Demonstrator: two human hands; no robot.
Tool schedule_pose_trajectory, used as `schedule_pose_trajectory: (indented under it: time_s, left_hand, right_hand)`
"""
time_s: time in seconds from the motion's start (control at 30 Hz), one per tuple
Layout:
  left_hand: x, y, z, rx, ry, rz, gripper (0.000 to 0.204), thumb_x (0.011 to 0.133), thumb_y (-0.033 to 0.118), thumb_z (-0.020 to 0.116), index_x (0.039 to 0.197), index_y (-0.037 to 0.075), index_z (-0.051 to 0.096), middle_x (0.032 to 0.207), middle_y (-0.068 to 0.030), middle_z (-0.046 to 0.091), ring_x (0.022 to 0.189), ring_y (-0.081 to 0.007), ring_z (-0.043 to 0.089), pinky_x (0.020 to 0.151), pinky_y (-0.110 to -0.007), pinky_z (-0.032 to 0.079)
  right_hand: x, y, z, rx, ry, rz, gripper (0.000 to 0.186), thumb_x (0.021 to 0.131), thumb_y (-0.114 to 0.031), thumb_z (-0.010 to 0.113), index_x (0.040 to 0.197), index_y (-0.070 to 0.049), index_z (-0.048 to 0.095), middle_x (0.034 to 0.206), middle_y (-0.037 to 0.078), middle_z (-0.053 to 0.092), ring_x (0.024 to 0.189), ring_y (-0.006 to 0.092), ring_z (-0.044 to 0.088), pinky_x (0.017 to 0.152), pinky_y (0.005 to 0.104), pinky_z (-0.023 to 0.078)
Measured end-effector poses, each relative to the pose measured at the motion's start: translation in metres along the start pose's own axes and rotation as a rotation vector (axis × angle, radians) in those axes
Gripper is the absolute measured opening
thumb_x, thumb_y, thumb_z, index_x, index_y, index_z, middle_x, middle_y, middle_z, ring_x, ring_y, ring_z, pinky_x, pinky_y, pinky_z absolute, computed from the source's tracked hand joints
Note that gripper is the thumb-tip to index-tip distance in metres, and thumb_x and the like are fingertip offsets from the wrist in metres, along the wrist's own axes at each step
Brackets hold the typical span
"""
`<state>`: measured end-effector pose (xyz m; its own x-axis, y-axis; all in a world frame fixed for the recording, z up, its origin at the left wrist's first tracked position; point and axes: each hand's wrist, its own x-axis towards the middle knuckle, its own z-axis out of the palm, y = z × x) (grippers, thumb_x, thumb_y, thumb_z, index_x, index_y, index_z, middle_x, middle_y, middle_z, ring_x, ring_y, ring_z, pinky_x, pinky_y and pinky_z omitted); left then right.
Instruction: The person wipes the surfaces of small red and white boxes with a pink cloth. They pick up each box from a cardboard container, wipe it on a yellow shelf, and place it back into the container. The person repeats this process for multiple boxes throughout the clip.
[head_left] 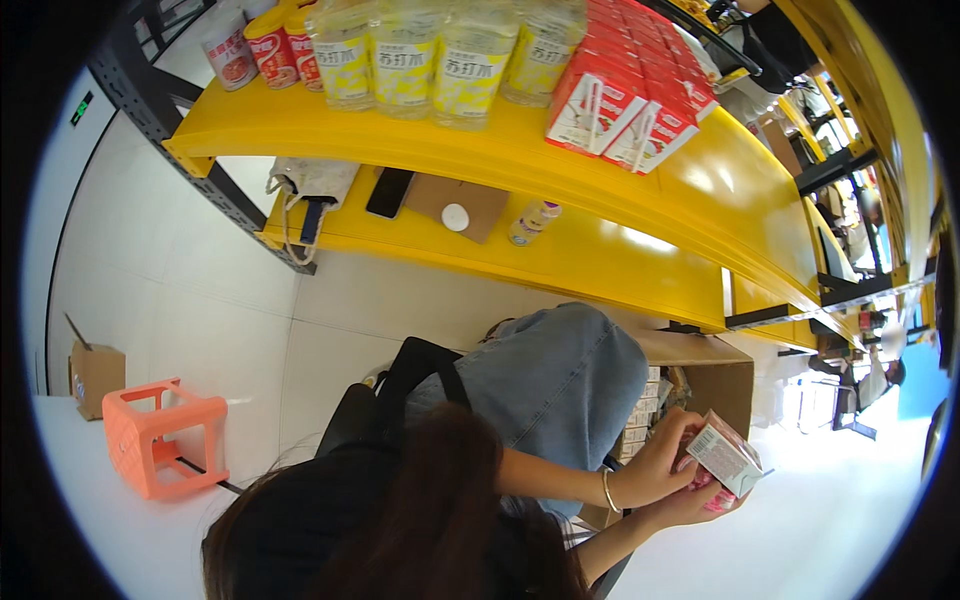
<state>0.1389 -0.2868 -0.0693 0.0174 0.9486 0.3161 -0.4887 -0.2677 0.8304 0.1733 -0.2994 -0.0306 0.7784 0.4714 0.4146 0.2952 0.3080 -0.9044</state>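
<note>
At the lower right, my left hand (652, 468), with a bracelet on its wrist, closes over one side of a small pink-and-white drink carton (727, 457). My right hand (685, 507) grips the same carton from below. A pale printed side of the carton faces up, and a flap or corner sticks out at its right end. Fingers partly cover its pink sides; whether a second pack is under it, I cannot tell. Just beyond my hands stands an open cardboard box (722, 390) with several small packs inside, partly hidden by my denim-covered knee.
A yellow shelf (430, 140) bears clear bottles (402, 65) with yellow labels, cans (270, 50) and red-and-white cartons (625, 105). Below lie a phone (389, 192), a bag (318, 182) and a small bottle (533, 222). A coral stool (165, 440) stands at the left.
</note>
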Motion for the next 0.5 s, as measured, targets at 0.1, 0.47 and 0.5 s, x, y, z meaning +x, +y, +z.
schedule_pose_trajectory:
  time_s: [0.1,0.47,0.5]
  left_hand:
    - [0.0,0.007,-0.001,-0.039,0.021,0.008,0.063,0.078,0.0,0.058,0.133,0.003,0.029,0.115,-0.0148,0.037,0.11,-0.0247,0.045,0.096,-0.035,0.041]
    - [0.009,0.033,-0.021,-0.08,-0.006,0.038,0.079,0.079,0.012,0.07,0.143,0.013,0.025,0.118,-0.011,0.038,0.112,-0.0201,0.043,0.092,-0.032,0.044]
    - [0.01,0.035,-0.024,-0.076,-0.019,0.06,0.077,0.079,0.012,0.07,0.143,0.013,0.026,0.118,-0.0107,0.038,0.112,-0.0198,0.044,0.092,-0.032,0.044]
  right_hand:
    - [-0.005,-0.008,0.001,-0.009,-0.018,-0.037,0.043,0.089,-0.01,0.043,0.131,-0.003,0.036,0.12,0.02,0.048,0.101,0.0279,0.057,0.077,0.035,0.056]
    - [-0.001,-0.025,-0.011,-0.319,-0.174,-0.531,0.044,0.092,-0.006,0.04,0.136,-0.006,0.036,0.135,0.016,0.037,0.124,0.0285,0.041,0.097,0.0391,0.042]
    - [-0.002,-0.026,-0.012,-0.379,-0.178,-0.599,0.045,0.092,-0.006,0.041,0.137,-0.006,0.036,0.135,0.016,0.037,0.125,0.0291,0.04,0.098,0.0394,0.04]
